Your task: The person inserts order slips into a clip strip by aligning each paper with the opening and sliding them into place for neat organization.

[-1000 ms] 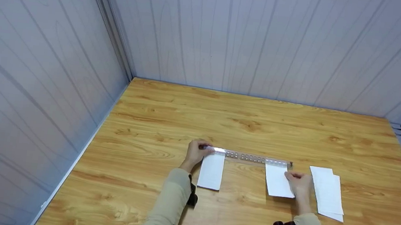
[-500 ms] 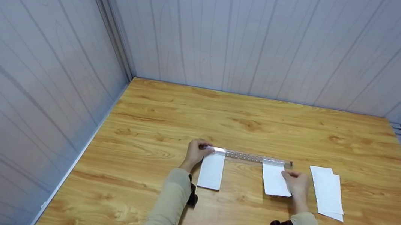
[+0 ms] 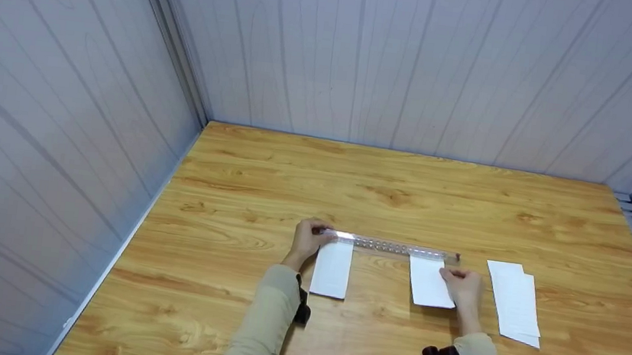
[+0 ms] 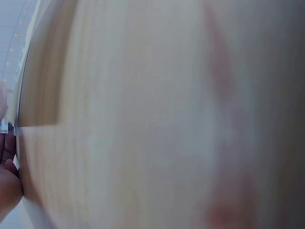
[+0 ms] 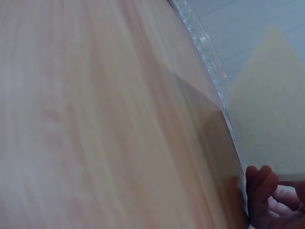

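Note:
A long clear plastic strip (image 3: 382,246), shaped like a ruler with a row of round marks along it, lies crosswise in the head view. My left hand (image 3: 306,239) pinches its left end. A white paper slip (image 3: 332,268) extends toward me from under that end. My right hand (image 3: 465,287) pinches the right edge of a second white paper slip (image 3: 429,283), whose far edge overlaps the strip near its right end. In the right wrist view, curled fingers (image 5: 261,183) hold the paper (image 5: 269,109) beside the strip (image 5: 205,52). The left wrist view shows only part of the hand (image 4: 8,176).
Overlapping white paper slips (image 3: 516,304) lie to the right of my right hand on the wood-grain table (image 3: 373,351). A pale panel wall (image 3: 389,61) stands along the table's far edge, and another wall (image 3: 61,113) runs down the left side.
My right hand has slid the second paper slip a little to the left along the strip. The left hand, the strip and the first slip have stayed in place.

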Available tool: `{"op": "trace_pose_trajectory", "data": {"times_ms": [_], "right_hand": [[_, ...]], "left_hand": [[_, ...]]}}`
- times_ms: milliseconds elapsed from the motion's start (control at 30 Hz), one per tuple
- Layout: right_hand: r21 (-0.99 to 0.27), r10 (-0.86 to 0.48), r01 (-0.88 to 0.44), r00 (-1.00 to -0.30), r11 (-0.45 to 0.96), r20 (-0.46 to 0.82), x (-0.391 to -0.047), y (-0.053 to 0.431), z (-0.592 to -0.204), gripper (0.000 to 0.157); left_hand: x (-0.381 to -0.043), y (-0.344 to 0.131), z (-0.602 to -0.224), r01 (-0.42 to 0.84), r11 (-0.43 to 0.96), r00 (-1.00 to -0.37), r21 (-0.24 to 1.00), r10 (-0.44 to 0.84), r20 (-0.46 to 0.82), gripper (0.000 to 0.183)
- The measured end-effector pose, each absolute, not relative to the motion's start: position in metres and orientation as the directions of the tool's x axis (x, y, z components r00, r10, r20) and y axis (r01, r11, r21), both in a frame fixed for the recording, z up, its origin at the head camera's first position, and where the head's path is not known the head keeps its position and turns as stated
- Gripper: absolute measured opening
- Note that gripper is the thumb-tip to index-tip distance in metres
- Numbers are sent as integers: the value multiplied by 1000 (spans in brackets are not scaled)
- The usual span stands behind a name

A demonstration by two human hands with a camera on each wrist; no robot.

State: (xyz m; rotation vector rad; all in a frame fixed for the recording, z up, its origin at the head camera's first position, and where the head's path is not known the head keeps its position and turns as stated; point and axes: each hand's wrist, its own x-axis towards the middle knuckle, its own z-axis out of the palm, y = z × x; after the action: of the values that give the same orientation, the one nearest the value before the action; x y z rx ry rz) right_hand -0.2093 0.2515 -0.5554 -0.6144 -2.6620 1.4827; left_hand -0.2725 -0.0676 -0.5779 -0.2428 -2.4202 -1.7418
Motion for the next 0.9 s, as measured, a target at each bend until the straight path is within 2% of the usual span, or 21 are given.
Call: {"op": "trace_pose_trajectory", "data": {"times_ms": [367,900], "right_hand": [[-857,336,271,-934,439,-123,-210,247,-558,24],[-822,353,269,-931,502,-89,-211,240,-559,23]], "left_hand": [[-267,-67,-568,217,292,-976,932,52,211,14],[-273,-67,-577,204,313,-979,928,36,203,15]]}}
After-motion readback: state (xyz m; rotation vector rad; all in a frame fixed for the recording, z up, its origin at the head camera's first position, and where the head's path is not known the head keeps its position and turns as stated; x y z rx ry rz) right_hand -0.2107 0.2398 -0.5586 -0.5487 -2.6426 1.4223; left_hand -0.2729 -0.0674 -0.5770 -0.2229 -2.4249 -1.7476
